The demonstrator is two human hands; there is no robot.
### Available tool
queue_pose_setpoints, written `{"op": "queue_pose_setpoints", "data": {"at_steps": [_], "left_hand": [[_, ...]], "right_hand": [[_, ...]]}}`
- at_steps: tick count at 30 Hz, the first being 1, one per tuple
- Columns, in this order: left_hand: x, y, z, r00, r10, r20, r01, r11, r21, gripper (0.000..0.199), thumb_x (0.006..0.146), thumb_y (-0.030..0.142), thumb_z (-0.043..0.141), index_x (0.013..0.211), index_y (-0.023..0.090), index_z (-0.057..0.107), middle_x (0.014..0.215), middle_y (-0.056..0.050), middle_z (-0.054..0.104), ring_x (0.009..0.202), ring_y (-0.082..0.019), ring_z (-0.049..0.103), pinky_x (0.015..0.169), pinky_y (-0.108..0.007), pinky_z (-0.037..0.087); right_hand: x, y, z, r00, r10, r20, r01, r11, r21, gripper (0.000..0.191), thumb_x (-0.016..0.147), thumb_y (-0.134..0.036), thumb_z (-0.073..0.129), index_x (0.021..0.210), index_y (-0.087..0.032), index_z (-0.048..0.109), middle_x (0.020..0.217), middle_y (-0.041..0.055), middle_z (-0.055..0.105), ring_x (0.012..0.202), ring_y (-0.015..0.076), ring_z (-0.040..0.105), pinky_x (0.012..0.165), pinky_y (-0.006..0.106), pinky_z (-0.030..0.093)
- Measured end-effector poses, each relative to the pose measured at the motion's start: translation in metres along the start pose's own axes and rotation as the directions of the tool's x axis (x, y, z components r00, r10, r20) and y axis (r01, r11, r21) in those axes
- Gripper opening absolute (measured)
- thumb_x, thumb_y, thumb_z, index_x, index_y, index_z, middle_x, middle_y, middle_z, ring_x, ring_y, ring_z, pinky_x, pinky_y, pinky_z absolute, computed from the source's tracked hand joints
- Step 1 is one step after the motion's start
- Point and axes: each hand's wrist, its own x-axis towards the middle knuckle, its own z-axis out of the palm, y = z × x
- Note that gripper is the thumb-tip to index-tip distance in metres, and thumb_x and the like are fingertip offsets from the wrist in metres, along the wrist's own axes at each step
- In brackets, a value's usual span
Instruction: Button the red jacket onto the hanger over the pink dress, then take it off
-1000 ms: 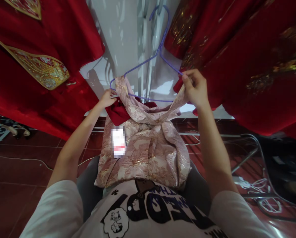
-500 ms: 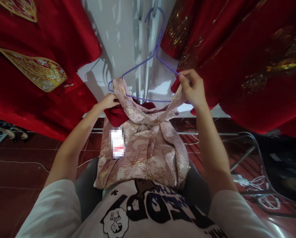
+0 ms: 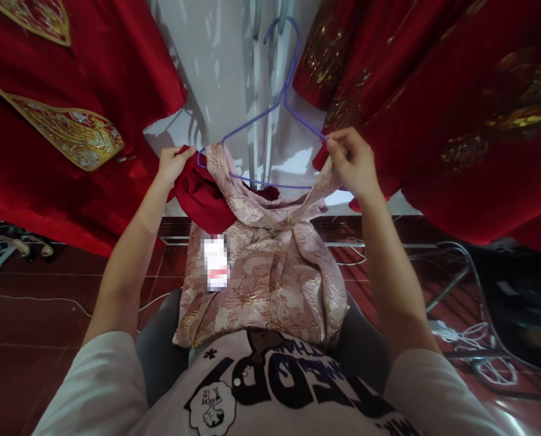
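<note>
A pink and gold brocade dress (image 3: 261, 272) lies over my lap, its left strap looped over one end of a purple hanger (image 3: 252, 126). My right hand (image 3: 351, 160) is closed on the right strap where it meets the hanger's right arm. Pinched in my left hand (image 3: 174, 166) is a dark red cloth (image 3: 202, 197), drawn out to the left of the left strap. Part of this cloth runs behind the dress's neckline, so where it joins is hidden. A white tag (image 3: 216, 263) rests on the dress front.
Red garments with gold embroidery hang at the left (image 3: 84, 130) and right (image 3: 434, 121). A black chair with a metal frame (image 3: 472, 284) stands at the right, near coiled white cables (image 3: 470, 333). Black shoes (image 3: 32, 248) are at the far left on red floor tiles.
My left hand has moved up and left, pulling the dark red cloth outward from beside the left strap. My right hand, the hanger and the dress have stayed nearly still.
</note>
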Motion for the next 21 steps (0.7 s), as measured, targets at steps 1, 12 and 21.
{"op": "queue_pose_setpoints", "data": {"at_steps": [1, 12, 21], "left_hand": [[0.002, 0.009, 0.004, 0.999, 0.048, -0.009, -0.047, 0.998, 0.050, 0.044, 0.079, 0.038, 0.077, 0.053, 0.021, 0.047, 0.050, 0.004, 0.036, 0.055, -0.012, 0.042, 0.051, -0.026, 0.031], [-0.040, 0.128, 0.060, 0.894, 0.410, 0.179, -0.447, 0.833, 0.327, 0.053, 0.095, 0.036, 0.065, 0.054, 0.025, 0.032, 0.052, 0.001, 0.025, 0.066, -0.018, 0.042, 0.068, -0.033, 0.029], [-0.036, 0.117, 0.046, 0.842, 0.489, 0.228, -0.539, 0.774, 0.333, 0.021, 0.087, 0.047, 0.066, 0.075, 0.033, 0.057, 0.077, -0.009, 0.062, 0.102, -0.034, 0.061, 0.083, -0.042, 0.045]], "right_hand": [[-0.002, -0.003, -0.002, 1.000, 0.003, 0.003, -0.003, 1.000, -0.010, 0.042, 0.100, -0.063, 0.041, 0.114, -0.030, 0.062, 0.102, 0.0068, 0.070, 0.096, 0.0256, 0.064, 0.090, 0.043, 0.051], [-0.013, -0.031, -0.023, 0.995, 0.024, 0.100, -0.008, 0.987, -0.163, 0.039, 0.102, -0.053, 0.040, 0.126, -0.030, 0.060, 0.104, 0.0102, 0.069, 0.100, 0.0313, 0.066, 0.096, 0.051, 0.050], [0.012, -0.041, -0.057, 0.955, 0.035, 0.294, 0.045, 0.965, -0.259, 0.037, 0.096, -0.050, 0.051, 0.126, -0.042, 0.070, 0.113, 0.0060, 0.074, 0.130, 0.0400, 0.058, 0.113, 0.066, 0.042]]}}
